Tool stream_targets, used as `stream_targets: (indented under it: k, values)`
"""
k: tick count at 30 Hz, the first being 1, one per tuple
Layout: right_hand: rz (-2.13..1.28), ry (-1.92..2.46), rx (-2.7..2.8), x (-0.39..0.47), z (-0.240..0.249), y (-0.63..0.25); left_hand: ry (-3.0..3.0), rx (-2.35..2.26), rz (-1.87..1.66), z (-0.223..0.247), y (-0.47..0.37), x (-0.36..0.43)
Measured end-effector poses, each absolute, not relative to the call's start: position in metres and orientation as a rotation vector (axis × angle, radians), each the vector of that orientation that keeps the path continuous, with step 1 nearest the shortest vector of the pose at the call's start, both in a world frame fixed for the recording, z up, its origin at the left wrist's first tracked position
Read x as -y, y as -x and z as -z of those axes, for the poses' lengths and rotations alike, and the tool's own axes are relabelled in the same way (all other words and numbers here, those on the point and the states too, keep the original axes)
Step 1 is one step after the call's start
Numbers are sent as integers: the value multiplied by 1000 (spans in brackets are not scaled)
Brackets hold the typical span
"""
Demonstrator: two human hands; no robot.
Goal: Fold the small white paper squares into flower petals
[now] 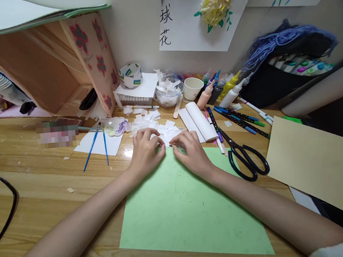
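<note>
My left hand (148, 150) and my right hand (192, 152) are close together at the far edge of a green sheet of paper (185, 208). Curled fingers and thumbs come together in a pinch on both hands, the fingertips facing each other. Whatever lies between them is too small or hidden to make out. Just beyond the fingers is a loose pile of torn white paper pieces (170, 127), partly covered by the hands. To the right of my right hand rest a rolled white paper (201, 121) and black-handled scissors (244, 158).
Blue paintbrushes (91, 150) lie left on white paper (115, 144), near a paint palette (116, 126). Behind stand a tape roll (131, 76), a bowl of paper scraps (170, 94), a paper cup (193, 89) and paint bottles (206, 97). Markers (240, 118) and a tan sheet (320, 166) lie right.
</note>
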State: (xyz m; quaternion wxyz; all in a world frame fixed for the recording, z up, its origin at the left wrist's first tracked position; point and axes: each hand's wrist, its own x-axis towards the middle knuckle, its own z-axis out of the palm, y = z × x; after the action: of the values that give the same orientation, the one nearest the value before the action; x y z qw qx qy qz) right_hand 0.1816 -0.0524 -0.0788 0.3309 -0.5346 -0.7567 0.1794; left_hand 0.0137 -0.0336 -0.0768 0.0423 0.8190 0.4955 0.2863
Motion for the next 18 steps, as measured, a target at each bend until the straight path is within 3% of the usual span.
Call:
stream_targets:
  k: [18]
  values:
    - [-493, 1425, 1965, 51, 80, -183, -2427, -1469, -901, 80, -13, 31]
